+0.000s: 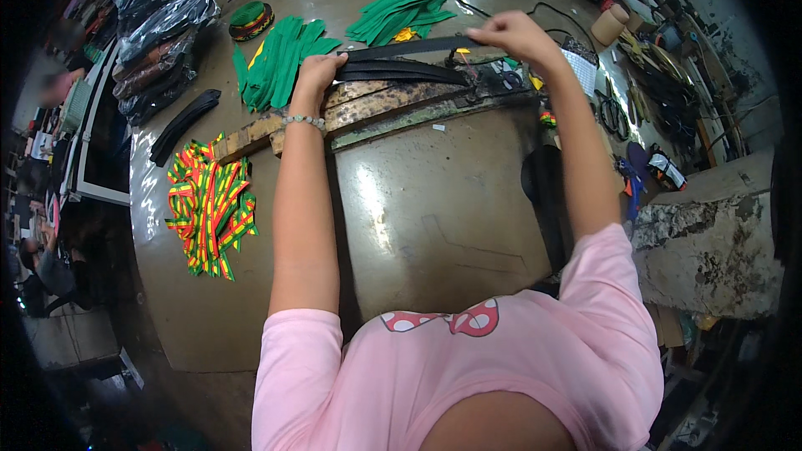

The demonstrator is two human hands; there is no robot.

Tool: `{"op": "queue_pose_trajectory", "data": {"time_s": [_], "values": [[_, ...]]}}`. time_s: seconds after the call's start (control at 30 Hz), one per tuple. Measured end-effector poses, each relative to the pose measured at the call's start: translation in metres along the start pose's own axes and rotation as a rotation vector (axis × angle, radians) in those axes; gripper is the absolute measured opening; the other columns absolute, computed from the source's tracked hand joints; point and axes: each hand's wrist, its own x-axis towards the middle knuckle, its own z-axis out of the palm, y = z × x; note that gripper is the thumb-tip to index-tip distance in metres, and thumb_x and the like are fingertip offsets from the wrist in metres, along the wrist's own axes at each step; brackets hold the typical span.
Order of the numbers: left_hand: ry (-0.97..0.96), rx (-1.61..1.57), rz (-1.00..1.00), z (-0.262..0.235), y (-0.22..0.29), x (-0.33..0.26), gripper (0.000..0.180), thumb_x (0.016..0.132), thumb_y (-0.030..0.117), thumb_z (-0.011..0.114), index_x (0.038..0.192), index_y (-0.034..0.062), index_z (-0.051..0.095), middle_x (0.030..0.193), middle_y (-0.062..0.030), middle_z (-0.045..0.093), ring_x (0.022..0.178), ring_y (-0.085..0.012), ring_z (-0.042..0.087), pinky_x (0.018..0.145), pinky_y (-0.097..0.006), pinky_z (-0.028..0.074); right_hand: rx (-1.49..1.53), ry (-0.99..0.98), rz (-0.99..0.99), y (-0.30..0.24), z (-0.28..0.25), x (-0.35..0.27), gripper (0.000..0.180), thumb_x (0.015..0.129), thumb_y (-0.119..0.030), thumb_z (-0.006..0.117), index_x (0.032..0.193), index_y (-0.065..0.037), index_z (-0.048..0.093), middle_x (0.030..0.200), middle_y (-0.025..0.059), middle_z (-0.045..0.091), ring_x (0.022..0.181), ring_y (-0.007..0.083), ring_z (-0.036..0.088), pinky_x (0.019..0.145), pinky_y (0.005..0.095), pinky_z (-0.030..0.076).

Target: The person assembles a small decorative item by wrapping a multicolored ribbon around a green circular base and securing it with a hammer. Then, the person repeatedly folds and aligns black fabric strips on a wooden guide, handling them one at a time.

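A black strip (405, 48) is stretched between my two hands above a long, worn wooden board (368, 108). My left hand (317, 75) is closed on its left end, at the ends of several more black strips (401, 73) lying on the board. Farther right, my right hand (511, 36) pinches the strip's other end between thumb and fingers. Behind the board lie two bundles of green strips (284, 63), one close to my left hand. What the fingertips of my left hand press on is partly hidden.
Red, yellow and green striped strips (213, 209) lie in a pile at the left. Near them are a black bundle (185, 127), a coiled green roll (251, 20) and plastic-wrapped stacks (163, 33). Scissors (612, 115), a beige thread cone (611, 25) and cables are at the right.
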Motion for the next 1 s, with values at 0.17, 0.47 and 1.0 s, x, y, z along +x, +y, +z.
{"op": "queue_pose_trajectory", "data": {"time_s": [0.17,0.47,1.0], "values": [[0.008,-0.017,-0.029,0.001,0.007,-0.004,0.029,0.078,0.026,0.066,0.089,-0.0012,0.066,0.068,-0.0032,0.054,0.061,-0.0135,0.040,0.059,-0.029,0.033,0.232,0.027,0.219,0.056,0.027,-0.049,0.033,0.080,-0.038,0.065,0.073,-0.006,0.061,0.057,-0.0067,0.041,0.052,0.0053,0.035,0.047,0.0235,0.026],[0.006,0.105,0.022,-0.001,-0.001,0.002,0.031,0.077,0.023,0.067,0.093,-0.0036,0.065,0.069,-0.0007,0.054,0.057,-0.0097,0.044,0.054,-0.025,0.037,-0.076,-0.105,0.118,0.058,0.027,-0.035,0.040,0.080,-0.038,0.063,0.068,-0.001,0.057,0.058,0.0009,0.051,0.057,0.0099,0.045,0.053,0.0294,0.037],[-0.149,-0.114,0.049,-0.013,-0.008,0.002,0.025,0.082,0.023,0.062,0.090,-0.0003,0.063,0.074,0.0026,0.056,0.059,-0.0074,0.043,0.055,-0.020,0.036,-0.051,0.267,-0.110,-0.075,0.169,0.057,0.021,0.077,-0.027,0.063,0.087,-0.010,0.069,0.081,0.0167,0.065,0.078,0.0327,0.062,0.072,0.0409,0.049]]}}
